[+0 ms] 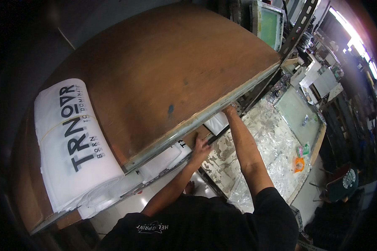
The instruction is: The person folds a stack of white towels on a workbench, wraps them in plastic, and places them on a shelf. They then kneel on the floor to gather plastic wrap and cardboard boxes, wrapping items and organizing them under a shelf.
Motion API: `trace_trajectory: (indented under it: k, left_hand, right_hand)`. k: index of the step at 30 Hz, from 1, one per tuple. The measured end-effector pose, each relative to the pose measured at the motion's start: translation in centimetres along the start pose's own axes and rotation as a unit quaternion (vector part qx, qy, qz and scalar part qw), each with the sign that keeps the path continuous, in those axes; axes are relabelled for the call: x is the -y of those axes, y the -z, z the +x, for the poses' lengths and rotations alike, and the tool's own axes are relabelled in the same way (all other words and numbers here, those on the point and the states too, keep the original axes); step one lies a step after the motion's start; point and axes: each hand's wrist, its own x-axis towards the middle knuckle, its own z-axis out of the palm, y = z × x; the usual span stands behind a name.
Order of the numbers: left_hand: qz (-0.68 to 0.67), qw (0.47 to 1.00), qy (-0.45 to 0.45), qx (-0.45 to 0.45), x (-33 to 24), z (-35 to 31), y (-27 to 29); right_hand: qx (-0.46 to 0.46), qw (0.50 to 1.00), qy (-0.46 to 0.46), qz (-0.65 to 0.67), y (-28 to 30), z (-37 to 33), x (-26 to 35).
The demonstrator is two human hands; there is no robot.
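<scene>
My left hand (pixel 201 148) rests with spread fingers on the front metal edge of a lower shelf (pixel 163 173), touching the white folded sheets (pixel 163 161) stored there. My right hand (pixel 229 111) reaches into the gap under the brown wooden top board (pixel 155 71), beside a white stack (pixel 217 122). Its fingers are hidden behind the board's edge. On top of the board, at the left, lies a thick bundle of white printed cloth (pixel 71 142) with black lettering, bound by a thin band.
To the right stands a worktable (pixel 264 138) with flaked paint and crinkled plastic film, a glass pane (pixel 297 113) and an orange packet (pixel 298 164). A green screen frame (pixel 269 25) leans at the back. Another person in a dark cap (pixel 343 184) sits at lower right.
</scene>
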Motion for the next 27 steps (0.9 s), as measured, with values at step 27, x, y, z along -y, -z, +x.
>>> trace_trajectory:
  k: [27]
  left_hand:
    - [0.280, 0.850, -0.085, 0.439, -3.9, -6.0, -16.8]
  right_hand:
    - [-0.360, 0.094, -0.176, 0.912, -20.7, -39.6, -0.3]
